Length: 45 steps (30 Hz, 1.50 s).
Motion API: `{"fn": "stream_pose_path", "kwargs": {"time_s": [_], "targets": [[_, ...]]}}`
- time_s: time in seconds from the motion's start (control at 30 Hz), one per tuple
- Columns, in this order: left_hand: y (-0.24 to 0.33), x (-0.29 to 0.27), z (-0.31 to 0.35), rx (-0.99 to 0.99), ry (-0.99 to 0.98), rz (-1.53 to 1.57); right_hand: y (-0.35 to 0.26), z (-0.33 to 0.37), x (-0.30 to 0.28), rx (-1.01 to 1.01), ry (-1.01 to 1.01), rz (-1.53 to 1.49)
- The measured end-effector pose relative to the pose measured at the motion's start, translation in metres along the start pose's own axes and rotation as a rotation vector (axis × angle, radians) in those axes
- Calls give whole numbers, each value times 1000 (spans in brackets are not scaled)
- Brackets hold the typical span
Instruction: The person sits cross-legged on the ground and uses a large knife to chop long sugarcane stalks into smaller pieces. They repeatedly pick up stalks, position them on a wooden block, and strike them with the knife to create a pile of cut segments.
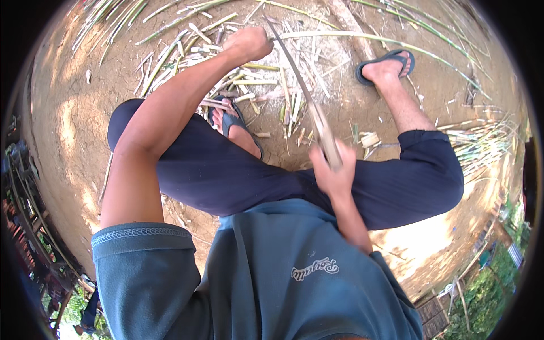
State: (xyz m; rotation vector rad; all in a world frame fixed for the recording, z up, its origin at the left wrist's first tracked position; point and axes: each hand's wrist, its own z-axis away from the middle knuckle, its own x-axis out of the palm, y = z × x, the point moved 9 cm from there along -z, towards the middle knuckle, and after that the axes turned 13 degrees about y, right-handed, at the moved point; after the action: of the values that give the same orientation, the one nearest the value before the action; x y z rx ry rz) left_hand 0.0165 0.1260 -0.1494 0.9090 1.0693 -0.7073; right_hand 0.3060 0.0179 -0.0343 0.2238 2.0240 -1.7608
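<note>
My left hand is closed in a fist round the end of a long pale green cane stalk, which arcs away to the right above the ground. Lower down, my right hand grips the wooden handle of a long knife, slightly smeared by motion. The dark blade points up and away, and crosses the stalk just right of my left fist. Whether its edge touches the stalk I cannot tell. Below the blade lies a heap of cut stalk pieces and split strips between my sandalled feet.
More long stalks lie at the far left, and others at the far right. A bundle of thin stalks rests beyond my right knee. A log lies at the back. Small wood blocks sit near my right hand.
</note>
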Motion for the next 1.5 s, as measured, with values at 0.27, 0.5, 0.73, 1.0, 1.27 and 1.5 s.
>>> {"fn": "stream_pose_path", "kwargs": {"time_s": [0.27,0.5,0.73,1.0,1.27,1.5], "targets": [[27,1,-1,92,-75,19,17,-45,38,155,-16,-104],[37,39,25,96,-206,68,37,-20,26,133,48,-31],[43,32,12,181,-307,52,38,-23,24,84,57,-50],[44,-10,10,31,-73,-11,46,-32,32,159,91,-139],[56,-7,28,269,203,-35,21,-23,21,185,75,-139],[58,-35,20,417,473,4,41,-33,21,70,167,-199]]}}
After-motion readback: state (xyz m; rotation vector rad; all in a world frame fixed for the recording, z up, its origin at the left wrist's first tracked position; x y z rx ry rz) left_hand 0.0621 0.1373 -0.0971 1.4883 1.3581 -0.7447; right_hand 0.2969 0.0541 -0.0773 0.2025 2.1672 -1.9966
